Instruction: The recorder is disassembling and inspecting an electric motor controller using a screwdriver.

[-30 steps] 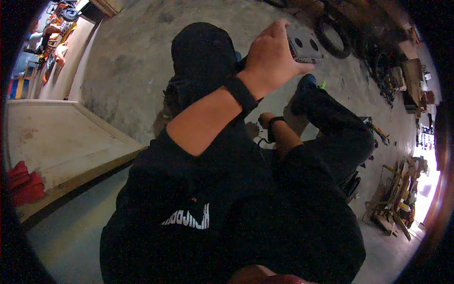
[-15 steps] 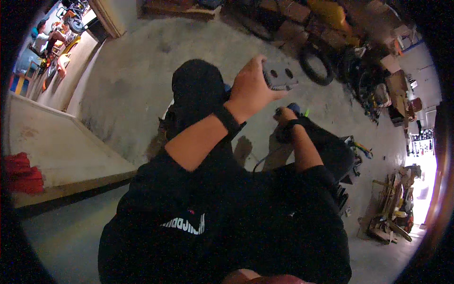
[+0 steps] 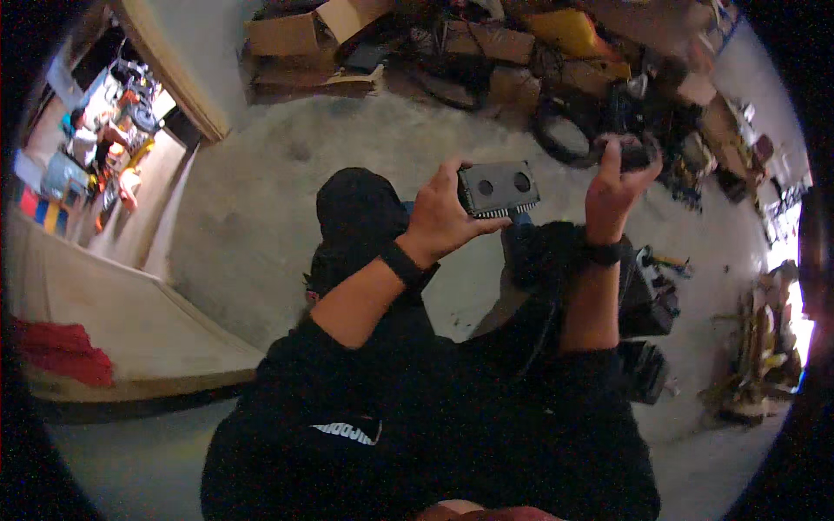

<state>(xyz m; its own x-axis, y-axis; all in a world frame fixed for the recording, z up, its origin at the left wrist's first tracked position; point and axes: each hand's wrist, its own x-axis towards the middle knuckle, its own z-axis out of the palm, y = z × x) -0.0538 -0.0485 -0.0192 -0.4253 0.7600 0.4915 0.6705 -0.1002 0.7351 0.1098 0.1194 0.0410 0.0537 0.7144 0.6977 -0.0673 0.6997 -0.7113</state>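
Note:
My left hand (image 3: 439,208) grips a grey rectangular finned block (image 3: 502,188) by its left end, thumb below and fingers behind and above. Two round dark recesses show on its face, and a row of small teeth runs along its lower edge. To the right and higher up is my right hand (image 3: 615,178), its fingers curled about a small dark object (image 3: 638,154). That object is blurred against the dark clutter behind, so its kind cannot be made out. The two hands are well apart. A black band sits on each wrist.
Cardboard boxes (image 3: 282,35), a black tyre (image 3: 565,130) and a yellow piece (image 3: 565,30) are piled along the far side. Left stands a pale low wall (image 3: 113,286) with a red cloth (image 3: 65,352). Beyond the doorway are a person and brightly lit clutter. Black cases (image 3: 643,369) lie at right.
My right hand has risen from low by my leg, up and to the right, with a dark object now in its fingers. The left hand has lowered slightly, turning the block's face more toward me.

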